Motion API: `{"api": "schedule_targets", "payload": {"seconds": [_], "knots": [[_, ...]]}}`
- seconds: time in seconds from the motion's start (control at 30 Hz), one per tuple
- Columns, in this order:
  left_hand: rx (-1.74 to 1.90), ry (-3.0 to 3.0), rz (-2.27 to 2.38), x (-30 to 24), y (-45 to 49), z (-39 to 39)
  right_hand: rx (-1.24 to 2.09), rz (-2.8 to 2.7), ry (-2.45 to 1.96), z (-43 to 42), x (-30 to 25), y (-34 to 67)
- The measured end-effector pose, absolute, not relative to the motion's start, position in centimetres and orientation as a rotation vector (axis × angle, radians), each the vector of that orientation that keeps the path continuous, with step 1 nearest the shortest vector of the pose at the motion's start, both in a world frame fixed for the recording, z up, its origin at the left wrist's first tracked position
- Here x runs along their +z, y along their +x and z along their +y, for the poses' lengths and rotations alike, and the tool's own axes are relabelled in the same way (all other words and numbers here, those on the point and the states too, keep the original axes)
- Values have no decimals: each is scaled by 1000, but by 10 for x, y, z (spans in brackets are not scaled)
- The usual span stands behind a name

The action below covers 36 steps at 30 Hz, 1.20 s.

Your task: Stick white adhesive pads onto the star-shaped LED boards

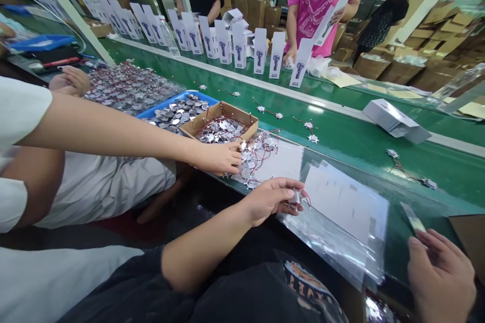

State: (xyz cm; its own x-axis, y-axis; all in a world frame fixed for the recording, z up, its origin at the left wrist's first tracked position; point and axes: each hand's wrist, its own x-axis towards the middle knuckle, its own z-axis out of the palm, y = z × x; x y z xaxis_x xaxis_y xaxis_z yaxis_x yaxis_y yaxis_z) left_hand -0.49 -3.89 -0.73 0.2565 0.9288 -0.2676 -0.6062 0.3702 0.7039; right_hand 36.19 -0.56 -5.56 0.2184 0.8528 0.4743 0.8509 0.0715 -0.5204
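The person's left hand (271,200), reaching out of a dark sleeve, has its fingers drawn narrow, pinching a small silver star-shaped metal piece with thin red wire (296,198) just above a clear plastic bag (333,242) that lies on the edge of a green conveyor belt (352,136) with a flat white sheet (343,201) inside it. The person's right hand (439,277) sits low at the belt's near edge, fingers loosely curled beside a thin pale-green strip (413,218); the view is poor there, so whether they grip it I cannot tell. To the left, a co-worker's bare arm in a white sleeve (113,133) ends in a hand touching a heap of wired silver discs (253,158) on a white card (280,158), next to a brown cardboard tray (220,123) and a blue plastic tray of silver discs (176,114). White upright boxes printed with a fan (238,45) stand in a row beyond.
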Motion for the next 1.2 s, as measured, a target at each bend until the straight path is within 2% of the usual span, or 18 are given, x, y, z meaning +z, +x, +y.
{"api": "schedule_targets", "payload": {"seconds": [0.27, 0.43, 0.53, 0.77, 0.93, 1.2], "knots": [[1043, 738, 984, -10, -28, -34, -64, -1586, -1745, -5, -54, 352], [1060, 712, 898, -2, -17, -6, -54, -1625, -1696, -2, -67, 359], [1083, 775, 932, 4, 0, 22, -61, -1641, -1652, -2, -73, 361], [991, 1350, 1454, 3, 8, 144, -128, -1666, -1503, 3, -89, 366], [699, 1696, 1835, -3, -15, 230, -177, -1672, -1426, 7, -95, 367], [14, 1969, 1958, 7, -18, 264, -127, -1660, -1426, 7, -100, 367]]}}
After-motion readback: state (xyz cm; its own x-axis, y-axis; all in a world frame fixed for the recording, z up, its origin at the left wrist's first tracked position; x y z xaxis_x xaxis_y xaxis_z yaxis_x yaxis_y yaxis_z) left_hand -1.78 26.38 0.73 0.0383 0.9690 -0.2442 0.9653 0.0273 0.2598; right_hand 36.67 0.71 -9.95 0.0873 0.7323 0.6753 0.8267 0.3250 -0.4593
